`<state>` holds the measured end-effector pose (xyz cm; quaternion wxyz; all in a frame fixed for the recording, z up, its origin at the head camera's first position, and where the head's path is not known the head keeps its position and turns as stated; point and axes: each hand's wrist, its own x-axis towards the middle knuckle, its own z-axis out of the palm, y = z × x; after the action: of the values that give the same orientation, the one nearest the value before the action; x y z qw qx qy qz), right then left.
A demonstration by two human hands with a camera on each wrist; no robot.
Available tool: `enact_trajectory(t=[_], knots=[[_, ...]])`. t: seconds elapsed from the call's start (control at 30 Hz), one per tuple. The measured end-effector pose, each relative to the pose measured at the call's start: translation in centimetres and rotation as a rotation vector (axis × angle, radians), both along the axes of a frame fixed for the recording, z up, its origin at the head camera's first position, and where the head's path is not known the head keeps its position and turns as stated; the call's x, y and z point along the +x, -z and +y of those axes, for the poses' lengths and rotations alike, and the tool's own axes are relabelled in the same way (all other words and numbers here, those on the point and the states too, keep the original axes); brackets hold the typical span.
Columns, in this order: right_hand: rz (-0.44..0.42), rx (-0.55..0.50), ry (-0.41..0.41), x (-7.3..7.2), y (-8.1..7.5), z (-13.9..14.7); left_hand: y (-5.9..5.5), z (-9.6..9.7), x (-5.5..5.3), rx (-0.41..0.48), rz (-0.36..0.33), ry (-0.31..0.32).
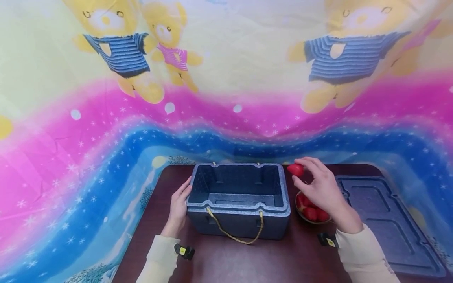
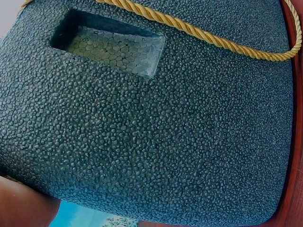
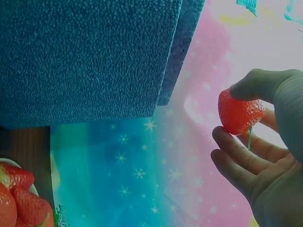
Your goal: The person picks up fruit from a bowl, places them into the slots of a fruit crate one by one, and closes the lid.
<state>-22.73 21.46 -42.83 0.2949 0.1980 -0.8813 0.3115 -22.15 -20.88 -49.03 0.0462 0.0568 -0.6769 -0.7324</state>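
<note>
A red strawberry (image 1: 295, 169) is pinched between the thumb and fingers of my right hand (image 1: 320, 186), held in the air to the right of a dark foam box (image 1: 240, 226). In the right wrist view the strawberry (image 3: 239, 113) shows a thin green stem pointing down. The lidless box stands on the table, and no contents show inside it. My left hand (image 1: 179, 204) rests against the box's left wall; its thumb is not clearly seen. Below my right hand sits a bowl (image 1: 308, 221) with several more strawberries (image 1: 310, 214).
A golden rope handle (image 1: 235, 237) hangs on the box's near side. The dark lid (image 1: 385, 228) lies flat at the right of the brown table (image 1: 226, 263). Behind the table hangs a printed cloth (image 1: 226, 86) with bears.
</note>
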Motion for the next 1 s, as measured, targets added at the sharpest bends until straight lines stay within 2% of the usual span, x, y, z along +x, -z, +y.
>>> enact_trajectory(t=[0.13,0.23,0.47,0.63,1.0], knots=[[0.007,-0.009,-0.018,-0.2,0.1,-0.5,0.1,-0.1,0.0,-0.030,0.003,-0.016],[0.010,-0.011,-0.023,-0.2,0.1,-0.8,0.1,-0.1,0.1,-0.028,-0.005,-0.006],[0.032,-0.001,-0.035,-0.6,-0.2,-1.4,-0.1,-0.1,0.1,0.010,-0.016,0.013],[0.004,0.010,-0.046,-0.8,-0.4,-1.8,0.0,0.0,0.1,-0.007,-0.014,0.014],[-0.017,0.006,-0.103,-1.3,-0.7,-2.9,0.0,0.0,-0.1,0.042,0.002,0.004]])
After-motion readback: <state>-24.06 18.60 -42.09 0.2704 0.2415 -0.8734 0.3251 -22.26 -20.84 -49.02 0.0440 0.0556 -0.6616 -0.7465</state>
